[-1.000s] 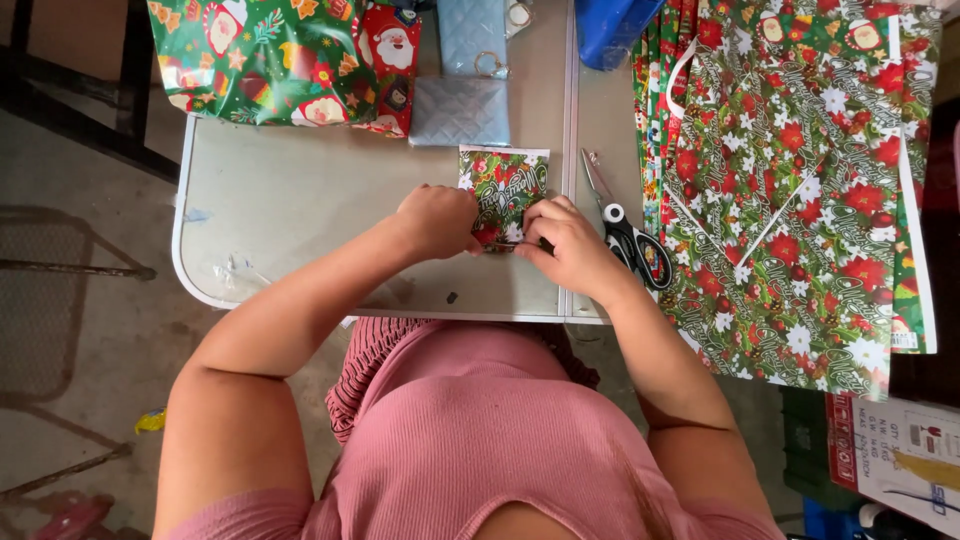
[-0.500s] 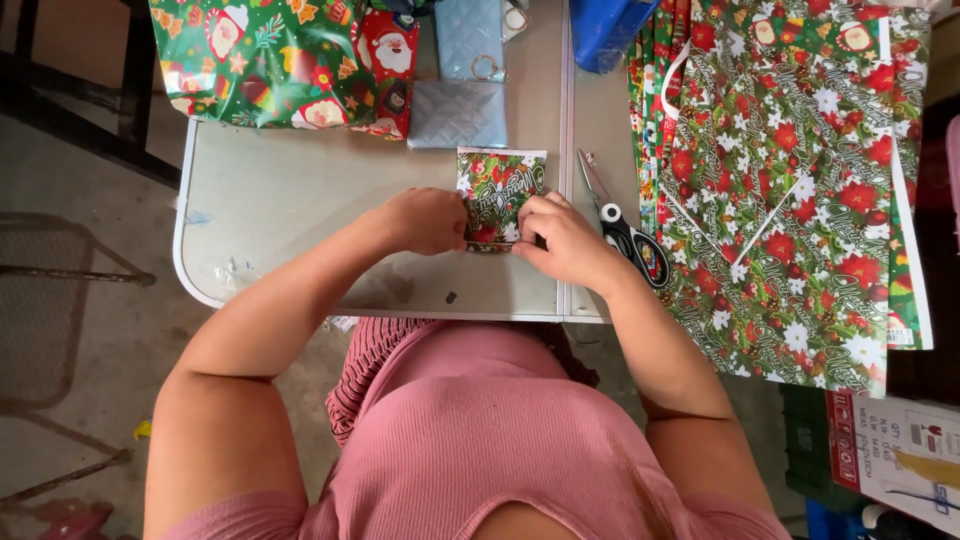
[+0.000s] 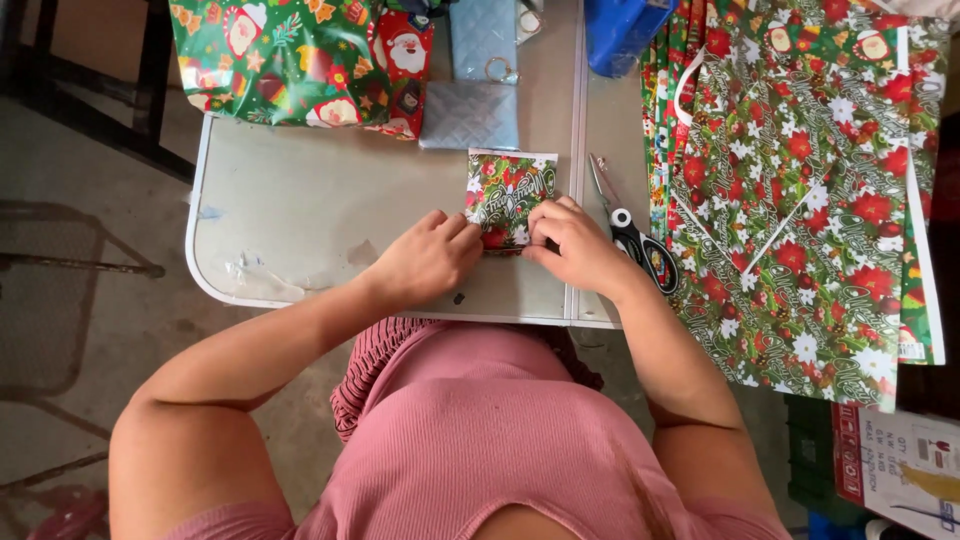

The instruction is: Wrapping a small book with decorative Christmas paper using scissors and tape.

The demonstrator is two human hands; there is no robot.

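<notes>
Left hand [image 3: 428, 258] and right hand [image 3: 572, 245] are pinched on the small wrapped packet [image 3: 508, 198]; folds should be pressed flat against the bench [image 3: 300, 200], scissors [image 3: 628, 225] lying just right.

Grey table [image 3: 300, 200] (scuffed, rounded corner) over bare concrete floor [image 3: 90, 180].

Small wrapped packet [image 3: 510, 195]: red/green floral print, white edge. Big paper sheet [image 3: 800, 190]: same red-green-white floral. Santa-print wrap [image 3: 290, 60]: green with red. Scissors [image 3: 632, 240]: black handles. Table [image 3: 300, 200]: pale grey. Pouch [image 3: 470, 115]: light blue quilted.
</notes>
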